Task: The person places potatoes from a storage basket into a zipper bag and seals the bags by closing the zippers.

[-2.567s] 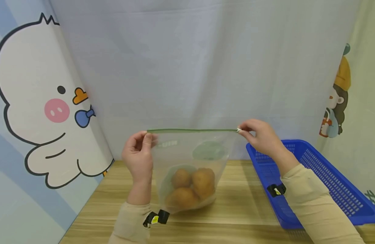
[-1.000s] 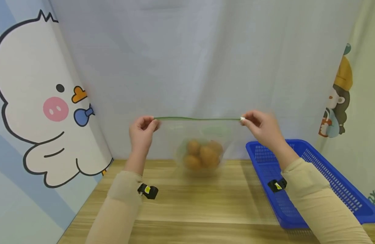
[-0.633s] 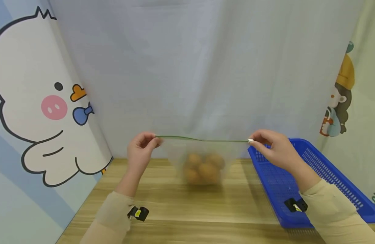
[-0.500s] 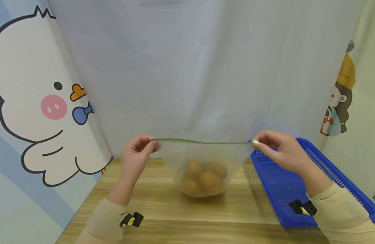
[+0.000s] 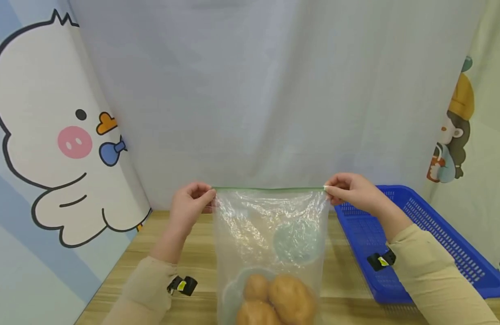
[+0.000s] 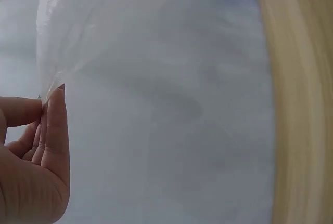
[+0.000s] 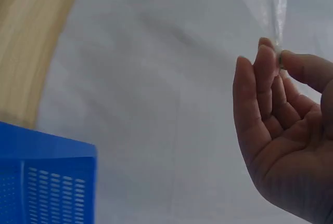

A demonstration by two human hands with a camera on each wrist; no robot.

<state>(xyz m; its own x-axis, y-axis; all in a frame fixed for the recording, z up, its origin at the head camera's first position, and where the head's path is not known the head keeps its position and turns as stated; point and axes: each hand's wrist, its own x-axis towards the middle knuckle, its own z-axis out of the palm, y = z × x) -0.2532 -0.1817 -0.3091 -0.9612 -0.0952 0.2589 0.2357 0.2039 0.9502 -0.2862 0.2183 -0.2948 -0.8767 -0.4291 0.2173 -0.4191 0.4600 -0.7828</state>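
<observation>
A clear zip bag [image 5: 250, 225] with a green zip strip [image 5: 270, 188] hangs stretched between both hands in the head view. Several round, lumpy orange-brown items resembling potatoes [image 5: 292, 298] lie in its bottom, partly cut off by the frame. My left hand [image 5: 190, 205] pinches the bag's top left corner between thumb and fingers. At the other top corner my right hand [image 5: 351, 192] pinches the strip's end, where a bit of white slider shows. Each wrist view has the gathered plastic between the fingertips of the left hand [image 6: 39, 151] and the right hand [image 7: 286, 125].
A blue plastic basket [image 5: 428, 239] with slotted walls stands on the right of the wooden table [image 5: 184, 253]. Behind the table hangs a pale grey curtain [image 5: 266, 90]. Cartoon-printed panels flank it on both sides.
The bag swung away toward the curtain, then came back nearer and now hangs lower with its front facing me. Both hands rose, then lowered and drew slightly together, keeping their pinch.
</observation>
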